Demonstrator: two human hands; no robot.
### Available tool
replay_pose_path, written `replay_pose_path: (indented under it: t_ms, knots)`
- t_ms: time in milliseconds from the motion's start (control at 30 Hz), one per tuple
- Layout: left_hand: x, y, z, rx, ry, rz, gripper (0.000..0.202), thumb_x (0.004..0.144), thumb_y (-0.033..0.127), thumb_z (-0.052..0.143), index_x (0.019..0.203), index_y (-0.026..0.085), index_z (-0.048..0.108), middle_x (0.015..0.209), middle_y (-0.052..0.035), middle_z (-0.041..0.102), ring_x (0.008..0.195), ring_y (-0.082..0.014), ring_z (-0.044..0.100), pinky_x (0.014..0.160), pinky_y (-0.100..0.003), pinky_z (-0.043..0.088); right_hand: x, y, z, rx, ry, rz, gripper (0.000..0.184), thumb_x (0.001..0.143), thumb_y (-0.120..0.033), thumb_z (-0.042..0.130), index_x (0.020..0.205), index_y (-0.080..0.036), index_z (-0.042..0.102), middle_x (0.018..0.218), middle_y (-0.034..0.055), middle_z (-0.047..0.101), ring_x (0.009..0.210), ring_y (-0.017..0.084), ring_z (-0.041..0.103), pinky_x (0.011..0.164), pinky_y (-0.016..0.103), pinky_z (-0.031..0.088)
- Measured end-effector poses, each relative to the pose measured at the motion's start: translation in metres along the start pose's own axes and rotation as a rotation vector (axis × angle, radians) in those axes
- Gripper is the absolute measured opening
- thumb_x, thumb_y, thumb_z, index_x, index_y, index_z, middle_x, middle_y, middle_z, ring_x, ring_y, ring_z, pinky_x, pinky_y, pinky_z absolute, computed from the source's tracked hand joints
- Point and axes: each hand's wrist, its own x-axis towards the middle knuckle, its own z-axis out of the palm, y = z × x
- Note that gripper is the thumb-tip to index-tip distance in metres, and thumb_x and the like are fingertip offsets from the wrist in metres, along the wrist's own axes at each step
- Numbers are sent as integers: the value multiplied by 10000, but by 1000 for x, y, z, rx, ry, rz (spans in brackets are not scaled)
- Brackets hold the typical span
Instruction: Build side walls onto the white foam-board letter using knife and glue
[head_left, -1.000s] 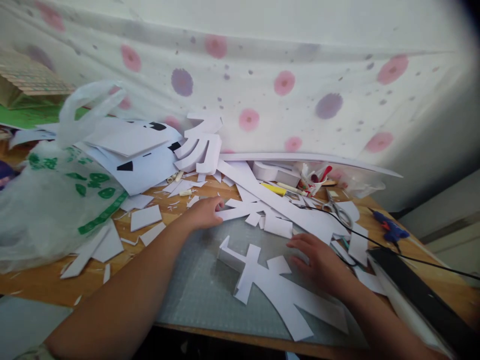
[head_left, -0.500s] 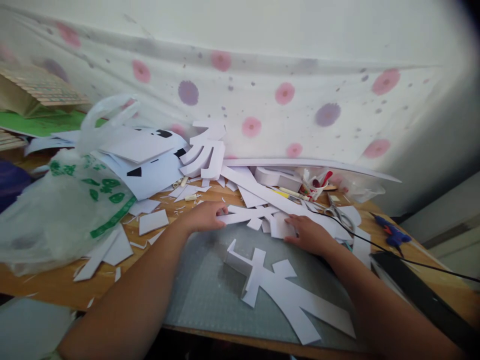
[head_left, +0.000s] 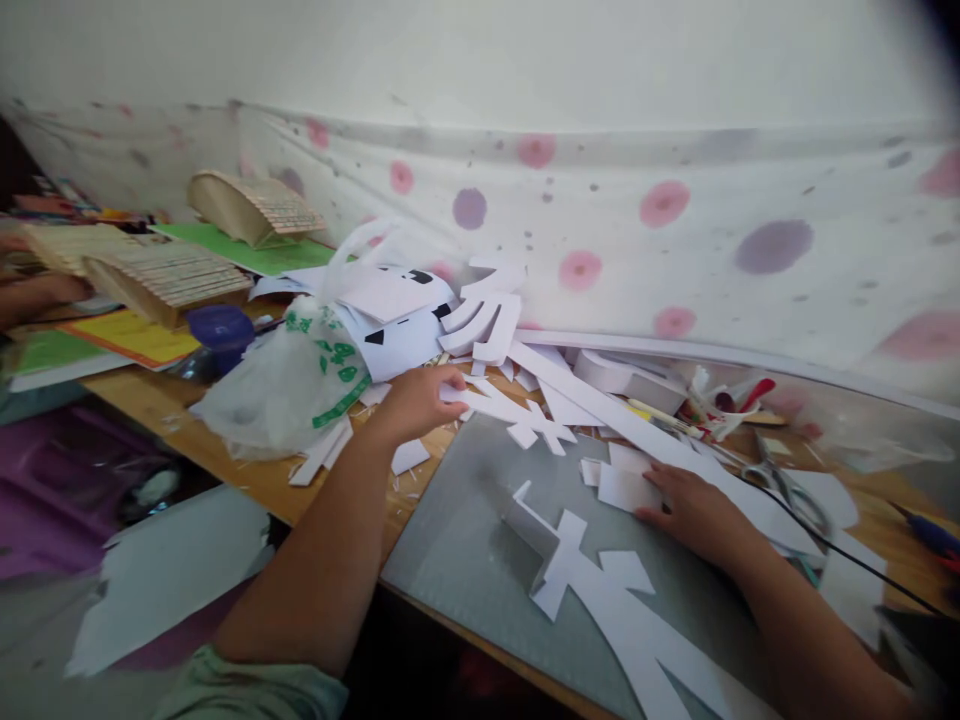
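The fingers of my left hand [head_left: 422,400] are clamped on the left end of a thin, flat, white branched cut-out [head_left: 504,404], which stretches to the right along the far edge of a grey, flat, smooth-looking mat [head_left: 450,545]. The fingers of my right hand [head_left: 694,512] rest on the right side of a flat white rectangular piece [head_left: 626,482] on the far right part of the mat; I cannot tell whether they grip it or only press on it. Nearer me lies a large, white, forked cut-out [head_left: 600,592], with a folded strip standing up at its left end. The mat sits on a brown wooden counter [head_left: 251,478]. To my left slumps a translucent white plastic bag with green print [head_left: 259,400]; to my right are grey-handled metal scissors [head_left: 799,490] and a thin black cable [head_left: 862,560].
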Motion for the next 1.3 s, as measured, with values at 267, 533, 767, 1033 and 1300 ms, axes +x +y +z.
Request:
replay_pose_path:
  t_ms: [267, 533, 767, 1033, 1300]
  knots:
    - [-55, -39, -25, 52, 340, -278, 308, 693, 448, 657, 891, 212, 643, 816, 8, 666, 670, -160, 547, 652, -270, 420, 0, 0, 3, -41, 100, -57, 528, 796, -432, 576, 1213, -114, 640, 1321, 179, 581, 1169, 355, 571, 963, 484, 461]
    - [-60, -58, 18, 390, 267, -431, 282, 786, 451, 585, 946, 224, 634, 938, -50, 700, 860, -243, 631, 742, -330, 444, -4, 1, 1, -21, 185, -72, 409, 819, -349, 538, 1145, -135, 663, 1250, 148, 632, 1107, 326, 600, 940, 460, 464]
    - [-59, -70, 16, 607, 134, -433, 283, 837, 339, 530, 1077, 250, 650, 1300, -86, 563, 1142, -311, 519, 903, -428, 406, -8, 4, -4, 123, 314, -98, 254, 843, -328, 485, 901, -181, 685, 947, 97, 714, 840, 272, 656, 765, 399, 497]
    - [-70, -57, 22, 512, -161, -323, 488, 728, 472, 638, 1177, 283, 621, 1235, -61, 620, 1144, -317, 514, 918, -440, 382, -12, -13, -7, 384, 403, 44, 246, 813, -396, 507, 844, -213, 668, 841, 42, 696, 686, 209, 645, 605, 329, 468]
    - [-72, -36, 24, 418, 74, -146, 445, 739, 349, 677, 1142, 197, 565, 1167, -113, 636, 1104, -313, 555, 936, -485, 391, -8, -11, 2, 298, 497, -8, 261, 858, -371, 458, 842, -219, 669, 956, 71, 692, 791, 228, 660, 626, 320, 478]
